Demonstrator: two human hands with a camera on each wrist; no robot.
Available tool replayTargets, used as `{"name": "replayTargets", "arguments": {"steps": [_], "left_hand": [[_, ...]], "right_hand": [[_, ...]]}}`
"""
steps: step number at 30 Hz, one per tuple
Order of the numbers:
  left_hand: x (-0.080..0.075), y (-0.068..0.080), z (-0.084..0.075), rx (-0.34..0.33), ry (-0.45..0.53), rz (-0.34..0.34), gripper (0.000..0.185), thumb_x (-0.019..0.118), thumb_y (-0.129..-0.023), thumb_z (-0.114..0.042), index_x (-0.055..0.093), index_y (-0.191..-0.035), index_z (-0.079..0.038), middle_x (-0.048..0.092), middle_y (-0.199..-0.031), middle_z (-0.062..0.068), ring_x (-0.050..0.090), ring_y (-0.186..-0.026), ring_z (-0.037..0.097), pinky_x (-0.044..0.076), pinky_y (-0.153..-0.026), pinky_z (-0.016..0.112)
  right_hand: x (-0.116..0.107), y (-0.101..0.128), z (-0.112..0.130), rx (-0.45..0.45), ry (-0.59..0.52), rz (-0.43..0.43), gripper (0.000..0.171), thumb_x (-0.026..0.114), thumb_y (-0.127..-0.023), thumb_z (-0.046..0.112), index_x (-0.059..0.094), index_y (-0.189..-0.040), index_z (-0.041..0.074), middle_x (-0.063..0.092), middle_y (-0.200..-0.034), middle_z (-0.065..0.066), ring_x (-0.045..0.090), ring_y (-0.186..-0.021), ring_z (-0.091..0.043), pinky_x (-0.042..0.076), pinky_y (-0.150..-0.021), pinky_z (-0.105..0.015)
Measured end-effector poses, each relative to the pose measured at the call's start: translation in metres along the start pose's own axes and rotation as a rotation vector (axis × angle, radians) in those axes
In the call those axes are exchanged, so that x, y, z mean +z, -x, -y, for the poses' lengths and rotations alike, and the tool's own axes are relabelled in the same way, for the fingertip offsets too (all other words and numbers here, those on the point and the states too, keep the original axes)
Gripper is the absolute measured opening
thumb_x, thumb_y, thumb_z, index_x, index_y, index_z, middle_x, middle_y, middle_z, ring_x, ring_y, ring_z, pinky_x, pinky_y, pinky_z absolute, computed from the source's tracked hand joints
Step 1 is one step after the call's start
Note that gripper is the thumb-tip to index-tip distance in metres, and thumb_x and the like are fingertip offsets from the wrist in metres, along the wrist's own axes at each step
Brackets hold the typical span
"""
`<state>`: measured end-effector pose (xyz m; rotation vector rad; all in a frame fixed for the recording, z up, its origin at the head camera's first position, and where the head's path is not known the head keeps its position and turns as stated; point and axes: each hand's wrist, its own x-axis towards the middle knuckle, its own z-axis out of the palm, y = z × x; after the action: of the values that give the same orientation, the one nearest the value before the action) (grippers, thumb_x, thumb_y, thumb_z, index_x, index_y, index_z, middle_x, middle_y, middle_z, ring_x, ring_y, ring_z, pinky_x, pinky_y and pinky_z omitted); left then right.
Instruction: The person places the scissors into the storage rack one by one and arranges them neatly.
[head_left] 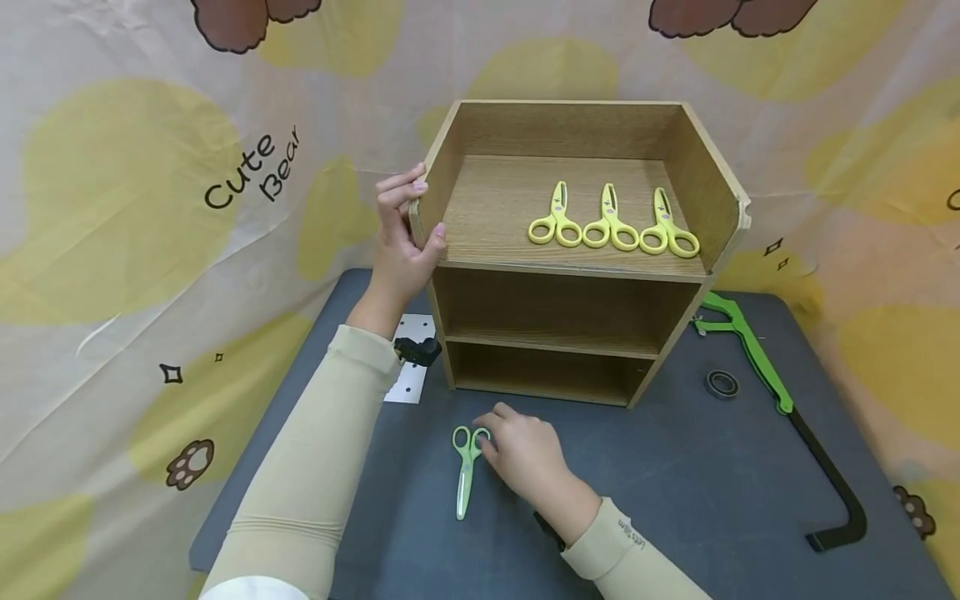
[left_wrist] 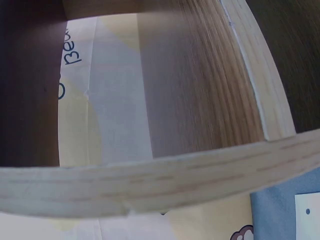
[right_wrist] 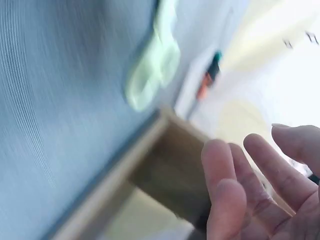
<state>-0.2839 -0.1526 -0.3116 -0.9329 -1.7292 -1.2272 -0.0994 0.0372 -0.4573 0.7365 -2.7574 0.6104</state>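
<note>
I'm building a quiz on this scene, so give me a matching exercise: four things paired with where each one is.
Things:
1. three yellow plastic scissors
2. green plastic scissors
3. black ring-shaped bearing
4. left hand

Places:
A. on the grey mat, right of the wooden shelf unit
B. gripping the shelf unit's left side panel
C. on the top shelf
D. on the mat beside the right hand

Pairs: 1-C, 2-D, 3-A, 4-B

my head view looks down on the shelf (head_left: 570, 250); both wrist views sit close, sharing that shelf (left_wrist: 200, 100) (right_wrist: 165, 165).
</note>
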Motion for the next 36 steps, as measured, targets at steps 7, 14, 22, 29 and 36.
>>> {"name": "replayTargets", "arguments": {"steps": [7, 14, 22, 29, 36], "left_hand": [[0.0, 0.001, 0.0, 0.003, 0.016, 0.003, 0.046, 0.058, -0.087, -0.013, 0.037, -0.128, -0.017, 0.039, -0.146, 0.022, 0.043, -0.144, 0.028, 0.049, -0.103, 0.041], [0.001, 0.003, 0.001, -0.003, 0.02, -0.001, 0.046, 0.058, -0.087, -0.013, 0.037, -0.128, -0.017, 0.039, -0.146, 0.022, 0.044, -0.143, 0.028, 0.049, -0.102, 0.04], [0.0, 0.001, 0.001, 0.008, 0.021, 0.0, 0.046, 0.058, -0.087, -0.013, 0.037, -0.128, -0.017, 0.039, -0.147, 0.022, 0.043, -0.144, 0.028, 0.047, -0.105, 0.039], [-0.001, 0.0, -0.001, 0.0, 0.016, 0.003, 0.047, 0.058, -0.087, -0.014, 0.037, -0.128, -0.017, 0.039, -0.147, 0.021, 0.043, -0.144, 0.028, 0.048, -0.104, 0.04], [0.0, 0.001, -0.001, 0.004, -0.001, 0.008, 0.047, 0.058, -0.087, -0.012, 0.035, -0.129, -0.017, 0.038, -0.147, 0.022, 0.042, -0.144, 0.028, 0.047, -0.106, 0.042]], "right_hand": [[0.037, 0.01, -0.002, 0.054, -0.015, 0.073, 0.03, 0.084, -0.089, 0.022, 0.079, -0.117, 0.015, 0.065, -0.107, -0.003, 0.062, -0.08, -0.015, 0.051, -0.057, -0.028], [0.062, 0.007, -0.015, 0.194, 0.012, 0.158, 0.064, 0.082, -0.089, 0.045, 0.066, -0.14, 0.01, 0.057, -0.14, -0.014, 0.056, -0.121, -0.034, 0.051, -0.099, -0.054], [0.067, 0.001, -0.01, 0.245, 0.041, 0.244, 0.073, 0.087, -0.079, 0.053, 0.072, -0.131, 0.004, 0.059, -0.132, -0.014, 0.054, -0.117, -0.034, 0.052, -0.094, -0.059], [0.068, -0.008, -0.008, 0.285, 0.002, 0.238, 0.066, 0.094, -0.072, 0.047, 0.073, -0.117, 0.004, 0.059, -0.111, -0.011, 0.058, -0.1, -0.028, 0.056, -0.083, -0.049], [0.063, -0.02, -0.018, 0.374, -0.192, 0.33, 0.055, 0.1, -0.067, 0.036, 0.072, -0.102, 0.004, 0.056, -0.096, -0.005, 0.054, -0.078, -0.019, 0.05, -0.065, -0.036]]}}
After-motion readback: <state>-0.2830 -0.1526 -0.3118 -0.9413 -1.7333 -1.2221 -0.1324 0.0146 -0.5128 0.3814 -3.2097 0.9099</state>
